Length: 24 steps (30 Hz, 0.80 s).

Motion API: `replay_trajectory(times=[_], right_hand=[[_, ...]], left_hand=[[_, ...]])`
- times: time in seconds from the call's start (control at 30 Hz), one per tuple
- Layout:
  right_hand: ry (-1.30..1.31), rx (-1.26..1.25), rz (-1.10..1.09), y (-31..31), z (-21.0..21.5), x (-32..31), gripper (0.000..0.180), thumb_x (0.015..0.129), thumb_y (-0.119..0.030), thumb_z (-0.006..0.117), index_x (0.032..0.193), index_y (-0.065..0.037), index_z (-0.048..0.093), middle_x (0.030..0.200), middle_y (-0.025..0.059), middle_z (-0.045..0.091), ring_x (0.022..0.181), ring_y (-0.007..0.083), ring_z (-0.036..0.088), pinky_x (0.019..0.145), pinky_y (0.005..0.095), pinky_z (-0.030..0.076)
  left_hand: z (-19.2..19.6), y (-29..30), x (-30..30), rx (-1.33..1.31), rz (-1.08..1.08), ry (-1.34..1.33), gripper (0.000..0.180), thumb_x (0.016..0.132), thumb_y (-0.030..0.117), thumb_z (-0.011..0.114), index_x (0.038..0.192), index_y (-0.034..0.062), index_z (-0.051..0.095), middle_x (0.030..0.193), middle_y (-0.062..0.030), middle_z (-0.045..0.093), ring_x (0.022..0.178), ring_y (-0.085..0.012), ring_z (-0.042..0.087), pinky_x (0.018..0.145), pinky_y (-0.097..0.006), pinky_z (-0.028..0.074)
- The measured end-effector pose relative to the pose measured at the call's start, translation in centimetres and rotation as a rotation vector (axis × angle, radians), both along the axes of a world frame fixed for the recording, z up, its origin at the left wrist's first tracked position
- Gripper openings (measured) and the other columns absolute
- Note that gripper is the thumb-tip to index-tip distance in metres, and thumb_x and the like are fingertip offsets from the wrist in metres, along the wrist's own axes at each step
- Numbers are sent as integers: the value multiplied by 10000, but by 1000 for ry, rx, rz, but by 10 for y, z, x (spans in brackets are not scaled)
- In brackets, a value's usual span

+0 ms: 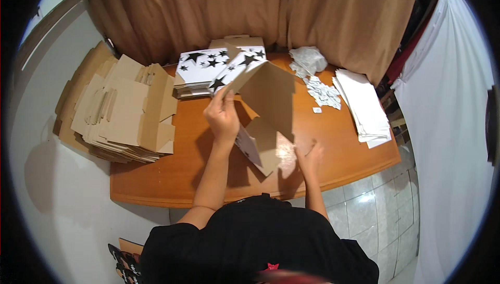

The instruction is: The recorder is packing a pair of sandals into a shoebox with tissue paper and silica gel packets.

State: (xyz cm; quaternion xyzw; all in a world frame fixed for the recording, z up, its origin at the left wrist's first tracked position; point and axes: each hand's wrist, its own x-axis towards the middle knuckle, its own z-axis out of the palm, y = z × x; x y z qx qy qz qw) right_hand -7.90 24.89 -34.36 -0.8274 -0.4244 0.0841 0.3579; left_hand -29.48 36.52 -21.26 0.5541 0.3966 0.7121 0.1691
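A brown cardboard box (pixel 268 96), partly unfolded and tilted, is raised over the table in front of me. Its outer side is white with black stars. My left hand (pixel 224 117) pinches its upper left edge. To the right of the box's lower edge is my right hand (pixel 311 155), smeared by motion, so its grip does not show clearly. Between that hand and the box lies a bright, shiny patch (pixel 285 154); I cannot tell whether it is clear plastic or glare.
A tall pile of flattened brown cardboard boxes (pixel 122 112) stands at left. Behind is a stack of star-printed boxes (pixel 195 70). At the back right lie a clear plastic bag (pixel 308 60), many small white slips (pixel 324 94) and white sheets (pixel 360 104) on the wooden table (pixel 161 182).
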Motion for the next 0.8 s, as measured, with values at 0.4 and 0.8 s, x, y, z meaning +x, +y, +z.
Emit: replay_trajectory(times=[0.4,0.8], right_hand=[[764,-411,517,-4,-33,33,321,724,-237,703,904,5,592,736,69,622,616,138,606,504,240,446],[11,-181,374,26,-9,99,219,720,-164,642,886,-21,632,765,202,625,712,341,621,611,383,480]], left_hand=[[-22,-61,54,-42,30,-186,245,930,161,495,967,-67,577,887,-68,626,792,-101,566,721,-233,454],[-59,-80,31,-92,-85,-614,306,927,221,502,959,-80,549,948,-132,601,865,-176,589,806,-349,502]])
